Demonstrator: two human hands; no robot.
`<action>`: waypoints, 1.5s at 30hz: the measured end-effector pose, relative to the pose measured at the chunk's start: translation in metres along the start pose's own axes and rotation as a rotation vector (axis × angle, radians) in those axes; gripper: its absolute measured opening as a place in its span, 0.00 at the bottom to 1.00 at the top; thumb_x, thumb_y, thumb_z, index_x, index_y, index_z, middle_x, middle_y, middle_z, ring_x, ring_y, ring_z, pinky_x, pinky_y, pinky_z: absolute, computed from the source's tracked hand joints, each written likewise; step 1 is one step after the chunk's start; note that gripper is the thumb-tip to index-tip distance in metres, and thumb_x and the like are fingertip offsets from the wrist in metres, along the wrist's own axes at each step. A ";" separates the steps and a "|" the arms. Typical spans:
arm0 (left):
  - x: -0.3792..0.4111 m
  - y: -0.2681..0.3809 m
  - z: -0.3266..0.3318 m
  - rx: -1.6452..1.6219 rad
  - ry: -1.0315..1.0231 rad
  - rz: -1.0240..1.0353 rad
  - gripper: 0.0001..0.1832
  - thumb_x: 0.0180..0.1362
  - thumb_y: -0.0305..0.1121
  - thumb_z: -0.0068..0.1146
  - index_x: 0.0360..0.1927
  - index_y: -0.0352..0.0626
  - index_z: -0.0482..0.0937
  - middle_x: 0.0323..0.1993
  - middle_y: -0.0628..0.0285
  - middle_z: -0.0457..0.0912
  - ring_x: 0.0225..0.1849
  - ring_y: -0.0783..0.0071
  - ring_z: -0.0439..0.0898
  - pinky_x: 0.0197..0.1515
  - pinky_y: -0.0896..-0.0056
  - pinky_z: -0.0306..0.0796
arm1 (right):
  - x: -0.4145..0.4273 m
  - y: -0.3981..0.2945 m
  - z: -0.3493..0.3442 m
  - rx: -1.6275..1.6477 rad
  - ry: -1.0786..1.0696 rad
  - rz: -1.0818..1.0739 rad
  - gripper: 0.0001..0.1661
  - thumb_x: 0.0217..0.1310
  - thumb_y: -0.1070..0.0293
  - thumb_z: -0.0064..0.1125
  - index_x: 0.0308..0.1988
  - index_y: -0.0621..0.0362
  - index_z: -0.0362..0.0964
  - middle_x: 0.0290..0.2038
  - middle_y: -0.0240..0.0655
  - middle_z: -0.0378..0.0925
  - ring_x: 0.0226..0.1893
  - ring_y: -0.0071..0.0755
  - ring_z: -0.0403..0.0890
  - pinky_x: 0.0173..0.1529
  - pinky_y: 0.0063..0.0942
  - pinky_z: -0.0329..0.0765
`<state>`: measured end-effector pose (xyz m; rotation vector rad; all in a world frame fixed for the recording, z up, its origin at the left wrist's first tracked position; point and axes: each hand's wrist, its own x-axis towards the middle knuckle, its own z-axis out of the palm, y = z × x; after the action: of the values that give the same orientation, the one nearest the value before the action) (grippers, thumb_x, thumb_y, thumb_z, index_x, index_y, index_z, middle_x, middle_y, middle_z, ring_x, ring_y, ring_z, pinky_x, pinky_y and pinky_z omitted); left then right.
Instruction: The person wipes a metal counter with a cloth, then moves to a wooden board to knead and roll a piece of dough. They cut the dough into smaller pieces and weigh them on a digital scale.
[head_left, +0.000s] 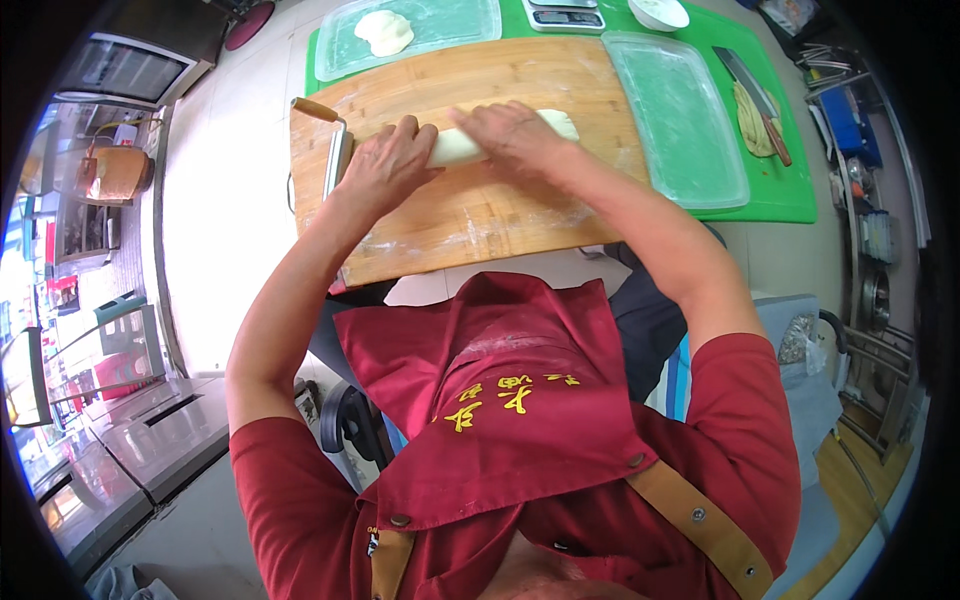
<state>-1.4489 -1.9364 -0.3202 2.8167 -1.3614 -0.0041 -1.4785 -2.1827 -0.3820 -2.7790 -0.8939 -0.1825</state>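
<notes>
A thick pale roll of dough (456, 148) lies crosswise on a floured wooden board (480, 217). My left hand (394, 157) rests at the roll's left end, its fingers curled at the dough. Over the roll right of its middle lies my right hand (514, 135), slightly blurred, with dough showing on both sides of it. Whether either hand grips the dough or only presses on it, I cannot tell. Just left of my left hand is a metal tool with a wooden handle (315, 109), near the board's left edge.
Beyond the board, a dough lump (384, 33) sits on a translucent plastic lid (450, 26). A digital scale (564, 16) and a white bowl (660, 13) stand beside it. Another plastic lid (679, 127) lies right, then a knife (754, 94) on a yellowish cloth (750, 124), over a green mat (795, 187).
</notes>
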 end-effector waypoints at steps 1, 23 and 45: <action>0.001 -0.002 0.003 -0.006 0.017 0.009 0.24 0.60 0.46 0.72 0.47 0.41 0.74 0.40 0.53 0.79 0.44 0.49 0.86 0.45 0.51 0.82 | -0.012 0.007 -0.002 -0.023 0.008 0.049 0.52 0.57 0.60 0.74 0.75 0.58 0.57 0.49 0.46 0.81 0.53 0.51 0.84 0.58 0.45 0.80; 0.094 0.057 0.038 -0.687 0.080 0.090 0.40 0.50 0.49 0.76 0.60 0.32 0.74 0.42 0.37 0.86 0.48 0.35 0.85 0.52 0.45 0.78 | -0.031 0.015 -0.070 -0.187 -0.272 0.180 0.22 0.51 0.68 0.73 0.45 0.62 0.73 0.45 0.50 0.82 0.48 0.59 0.84 0.51 0.50 0.82; 0.037 0.037 0.048 -0.123 0.058 0.010 0.42 0.60 0.64 0.63 0.64 0.38 0.73 0.61 0.48 0.79 0.62 0.48 0.78 0.66 0.41 0.69 | -0.015 0.007 -0.020 0.021 0.010 0.304 0.46 0.62 0.47 0.69 0.66 0.71 0.65 0.67 0.55 0.70 0.68 0.60 0.70 0.73 0.48 0.67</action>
<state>-1.4551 -1.9894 -0.3678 2.6879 -1.3151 -0.0064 -1.4876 -2.2019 -0.3666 -2.8460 -0.4575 -0.1350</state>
